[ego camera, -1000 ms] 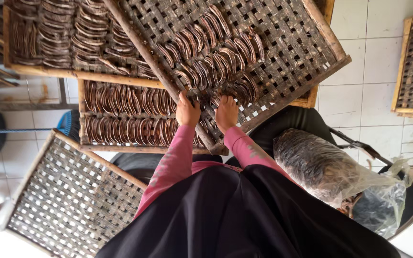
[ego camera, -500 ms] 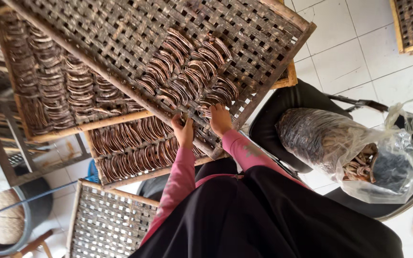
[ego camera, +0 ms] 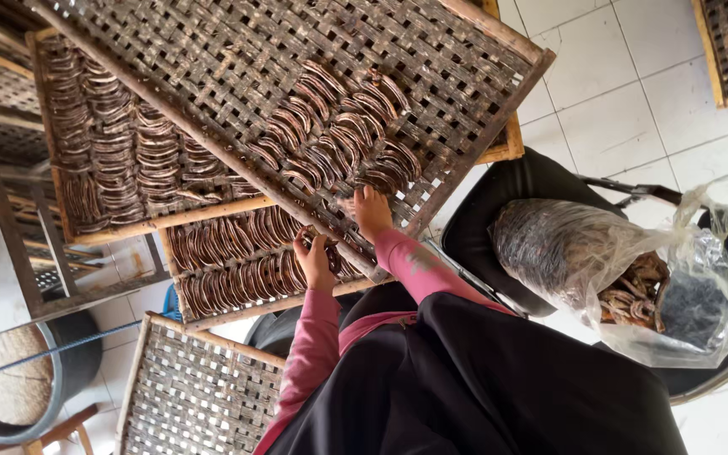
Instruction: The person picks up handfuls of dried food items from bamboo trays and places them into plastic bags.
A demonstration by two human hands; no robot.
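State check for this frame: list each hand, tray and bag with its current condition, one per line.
Left hand: fingers curled on curved strips at the tilted tray's lower edge.
Right hand: resting on the strip rows.
Tilted woven tray: partly filled with dark curved strips.
Lower trays: full rows.
Floor tray: bare.
Plastic bag: open, partly filled.
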